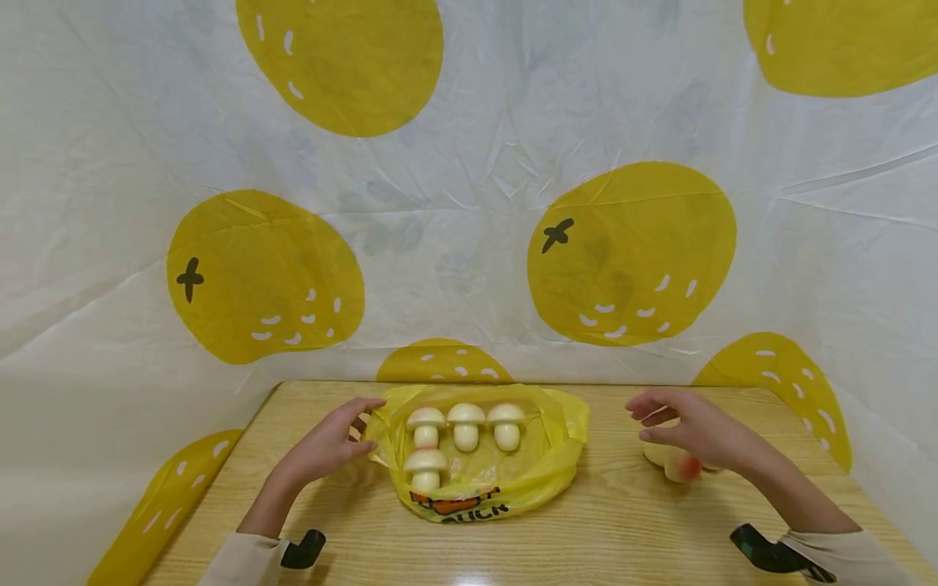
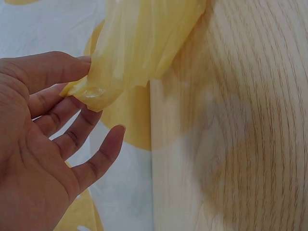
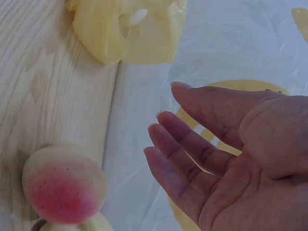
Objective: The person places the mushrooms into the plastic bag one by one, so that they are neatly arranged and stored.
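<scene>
A yellow plastic bag (image 1: pixel 560 476) lies spread on the table with its mouth wide. Inside it are several cream toy mushrooms (image 1: pixel 466 425) with rounded caps. My left hand (image 1: pixel 330 439) is at the bag's left edge; in the left wrist view, the thumb and fingers (image 2: pixel 79 130) pinch a fold of the yellow plastic. To the right of the bag, my right hand (image 1: pixel 696 427) hovers with its fingers loosely extended and nothing held. Below it sits a peach-like round thing (image 3: pixel 65 185) with a pink blush, beside another cream piece (image 3: pixel 98 224) partly out of frame.
The wooden table (image 1: pixel 623 545) ends at the back against a white sheet (image 1: pixel 454 260) printed with yellow fruit. The sheet also encloses both sides. Dark wrist mounts (image 1: pixel 304 549) sit near both sleeves.
</scene>
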`<state>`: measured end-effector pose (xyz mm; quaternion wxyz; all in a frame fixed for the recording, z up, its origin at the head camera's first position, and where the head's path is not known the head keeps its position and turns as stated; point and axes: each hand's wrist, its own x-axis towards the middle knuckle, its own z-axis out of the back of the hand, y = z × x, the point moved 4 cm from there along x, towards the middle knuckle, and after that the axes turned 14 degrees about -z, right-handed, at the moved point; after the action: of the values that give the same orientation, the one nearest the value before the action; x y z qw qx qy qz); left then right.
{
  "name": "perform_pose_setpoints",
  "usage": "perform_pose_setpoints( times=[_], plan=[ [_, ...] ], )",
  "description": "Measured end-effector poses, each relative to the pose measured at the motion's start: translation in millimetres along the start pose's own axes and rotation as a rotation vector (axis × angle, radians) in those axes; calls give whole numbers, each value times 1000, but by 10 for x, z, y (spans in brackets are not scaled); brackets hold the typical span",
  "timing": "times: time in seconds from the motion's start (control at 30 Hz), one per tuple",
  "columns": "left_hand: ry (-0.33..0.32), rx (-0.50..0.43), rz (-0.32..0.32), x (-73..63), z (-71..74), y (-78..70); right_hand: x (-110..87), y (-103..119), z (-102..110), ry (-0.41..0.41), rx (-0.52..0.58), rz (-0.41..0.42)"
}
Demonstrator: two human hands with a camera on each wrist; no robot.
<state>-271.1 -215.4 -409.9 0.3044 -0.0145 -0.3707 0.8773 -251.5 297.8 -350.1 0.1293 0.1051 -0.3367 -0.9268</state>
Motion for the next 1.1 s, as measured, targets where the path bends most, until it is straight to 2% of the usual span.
perform_pose_setpoints(
  times=[0.27,0.5,0.6,0.83,1.1],
  plan=[
    [-3,-10,1,-4,-3,-2,-57,-215,48,-35,-62,-7],
    [-4,-9,2,-10,2,-12,-104,-369,73,-53,-112,-128],
    [-5,-11,1,-14,4,-15,-113,-432,65,-63,-129,-153],
    [-3,-13,2,-10,-4,-19,-119,-511,-13,-127,-197,-108],
    [-3,-13,-4,1,-5,-30,-78,-542,-118,-79,-145,-185]
  ],
)
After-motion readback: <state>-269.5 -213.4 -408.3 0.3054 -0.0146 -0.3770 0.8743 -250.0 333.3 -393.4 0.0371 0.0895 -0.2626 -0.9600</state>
